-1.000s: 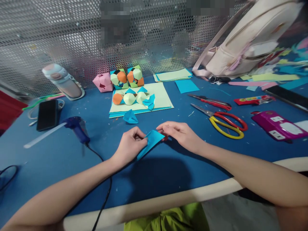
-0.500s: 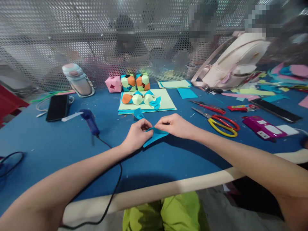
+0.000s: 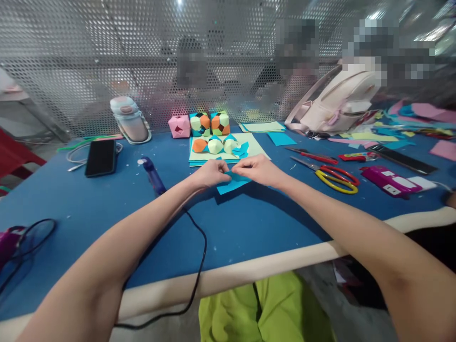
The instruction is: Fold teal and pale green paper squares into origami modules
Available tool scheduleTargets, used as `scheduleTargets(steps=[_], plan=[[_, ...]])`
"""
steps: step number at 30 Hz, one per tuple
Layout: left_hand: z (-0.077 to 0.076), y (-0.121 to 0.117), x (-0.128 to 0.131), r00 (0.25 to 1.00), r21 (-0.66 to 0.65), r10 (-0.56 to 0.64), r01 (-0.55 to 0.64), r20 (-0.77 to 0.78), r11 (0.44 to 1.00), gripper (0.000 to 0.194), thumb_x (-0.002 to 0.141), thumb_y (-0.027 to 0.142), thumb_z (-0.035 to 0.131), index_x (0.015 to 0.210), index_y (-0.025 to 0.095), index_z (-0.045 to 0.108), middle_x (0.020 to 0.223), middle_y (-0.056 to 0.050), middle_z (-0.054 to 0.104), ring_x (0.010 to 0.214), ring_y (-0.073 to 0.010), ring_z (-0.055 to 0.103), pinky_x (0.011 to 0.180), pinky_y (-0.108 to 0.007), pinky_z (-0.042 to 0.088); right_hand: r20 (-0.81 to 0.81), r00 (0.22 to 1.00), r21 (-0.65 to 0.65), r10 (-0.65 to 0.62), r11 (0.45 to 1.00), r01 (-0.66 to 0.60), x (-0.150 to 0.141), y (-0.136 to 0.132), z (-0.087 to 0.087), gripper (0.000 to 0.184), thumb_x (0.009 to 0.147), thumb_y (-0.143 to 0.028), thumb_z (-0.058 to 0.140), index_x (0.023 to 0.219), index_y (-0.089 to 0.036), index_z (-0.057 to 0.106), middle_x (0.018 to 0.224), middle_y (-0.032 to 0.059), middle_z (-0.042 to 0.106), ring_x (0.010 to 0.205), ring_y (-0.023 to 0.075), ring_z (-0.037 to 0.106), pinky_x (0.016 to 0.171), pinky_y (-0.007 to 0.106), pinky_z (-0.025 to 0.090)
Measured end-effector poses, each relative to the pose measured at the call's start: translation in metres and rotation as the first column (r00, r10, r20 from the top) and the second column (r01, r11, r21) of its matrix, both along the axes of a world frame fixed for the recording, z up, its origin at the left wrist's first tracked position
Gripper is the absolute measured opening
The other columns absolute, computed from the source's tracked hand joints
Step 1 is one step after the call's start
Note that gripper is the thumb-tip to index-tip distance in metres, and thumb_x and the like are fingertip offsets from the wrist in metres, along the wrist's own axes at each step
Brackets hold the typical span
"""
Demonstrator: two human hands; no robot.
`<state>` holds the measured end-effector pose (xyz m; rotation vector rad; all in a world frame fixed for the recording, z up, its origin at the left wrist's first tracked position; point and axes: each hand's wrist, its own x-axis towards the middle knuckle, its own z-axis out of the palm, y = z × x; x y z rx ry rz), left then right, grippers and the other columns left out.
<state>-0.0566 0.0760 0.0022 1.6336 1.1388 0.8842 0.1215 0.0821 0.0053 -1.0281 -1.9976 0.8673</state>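
A piece of blue paper is pinched between my two hands, low over the table. My left hand grips its left side with bent fingers. From the other side my right hand holds the upper right part, thumb and fingertips pressed together. The fingers hide the paper's upper part. Just beyond the hands lies a stack of yellow and blue sheets, with small folded paper pieces in orange, pale green and blue on it. Pink, orange and green paper balls stand behind.
Left are a blue glue gun with its cord, a black phone and a bottle. Right lie scissors, a red-handled tool, a purple power strip and paper scraps. A backpack leans on the mesh screen.
The head view has shifted, so the table's things appear further right. My hands stay close together on the blue paper, now covering the folded blue bit above them more.
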Motion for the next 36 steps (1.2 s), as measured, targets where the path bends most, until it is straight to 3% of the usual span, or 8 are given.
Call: scheduleTargets(steps=[4, 7, 13, 17, 22, 29, 36], plan=[[-0.015, 0.0, 0.008, 0.996, -0.055, 0.074, -0.072, 0.049, 0.996, 0.019, 0.059, 0.005, 0.065, 0.054, 0.015, 0.051, 0.048, 0.002, 0.057, 0.043, -0.0084, 0.052, 0.047, -0.021, 0.039, -0.121, 0.989, -0.073, -0.088, 0.994, 0.08, 0.005, 0.001, -0.013, 0.029, 0.075, -0.043, 0.06, 0.079, -0.015, 0.069, 0.079, 0.0039, 0.068, 0.07, 0.0139, 0.058, 0.065, 0.026, 0.047], [-0.021, -0.004, 0.015, 0.985, -0.068, 0.154, -0.149, 0.08, 0.987, 0.02, 0.063, 0.007, 0.064, 0.058, 0.017, 0.048, 0.05, 0.0, 0.06, 0.047, -0.0117, 0.059, 0.05, -0.025, 0.045, -0.205, 0.97, -0.175, -0.131, 0.98, 0.096, 0.01, 0.002, -0.019, 0.04, 0.078, -0.054, 0.054, 0.079, -0.015, 0.062, 0.084, 0.0077, 0.066, 0.07, 0.0141, 0.06, 0.061, 0.026, 0.049], [-0.026, -0.011, 0.02, 0.946, 0.02, 0.312, -0.315, 0.093, 0.949, 0.018, 0.062, 0.01, 0.063, 0.059, 0.017, 0.047, 0.049, 0.003, 0.056, 0.045, -0.0108, 0.056, 0.045, -0.022, 0.04, -0.243, 0.957, -0.281, -0.157, 0.956, 0.086, 0.0, -0.008, -0.022, 0.041, 0.078, -0.057, 0.053, 0.081, -0.016, 0.053, 0.082, 0.0076, 0.062, 0.062, 0.0124, 0.061, 0.051, 0.023, 0.048], [-0.028, -0.014, 0.019, 0.902, 0.113, 0.419, -0.429, 0.107, 0.896, 0.016, 0.058, 0.011, 0.063, 0.058, 0.017, 0.048, 0.048, 0.007, 0.046, 0.044, -0.0068, 0.043, 0.044, -0.019, 0.031, -0.2, 0.961, -0.228, -0.19, 0.963, 0.143, -0.012, -0.021, -0.022, 0.027, 0.075, -0.041, 0.059, 0.082, -0.018, 0.049, 0.077, 0.0031, 0.06, 0.061, 0.0128, 0.059, 0.052, 0.024, 0.047], [-0.026, -0.02, 0.023, 0.86, 0.143, 0.488, -0.507, 0.149, 0.85, 0.013, 0.059, 0.014, 0.06, 0.06, 0.017, 0.048, 0.05, 0.009, 0.041, 0.046, -0.0062, 0.034, 0.044, -0.02, 0.026, -0.145, 0.959, -0.076, -0.245, 0.969, 0.236, -0.015, -0.027, -0.024, 0.011, 0.066, -0.019, 0.054, 0.07, -0.019, 0.044, 0.062, -0.0039, 0.05, 0.057, 0.011, 0.045, 0.053, 0.024, 0.037], [-0.021, -0.027, 0.028, 0.849, 0.138, 0.504, -0.525, 0.16, 0.84, 0.014, 0.059, 0.015, 0.061, 0.066, 0.018, 0.049, 0.053, 0.009, 0.041, 0.049, -0.007, 0.033, 0.046, -0.02, 0.026, -0.115, 0.959, 0.007, -0.259, 0.965, 0.262, -0.018, -0.033, -0.015, 0.014, 0.07, -0.03, 0.054, 0.075, -0.02, 0.044, 0.065, -0.0032, 0.05, 0.059, 0.0128, 0.043, 0.056, 0.025, 0.035], [-0.021, -0.03, 0.032, 0.811, 0.082, 0.553, -0.574, 0.19, 0.815, 0.013, 0.057, 0.015, 0.059, 0.061, 0.018, 0.046, 0.058, 0.008, 0.043, 0.053, -0.0077, 0.036, 0.051, -0.021, 0.029, -0.052, 0.968, 0.114, -0.246, 0.961, 0.251, -0.009, -0.028, -0.014, 0.006, 0.07, -0.023, 0.051, 0.073, -0.02, 0.047, 0.063, -0.0027, 0.046, 0.059, 0.013, 0.041, 0.058, 0.026, 0.033]])
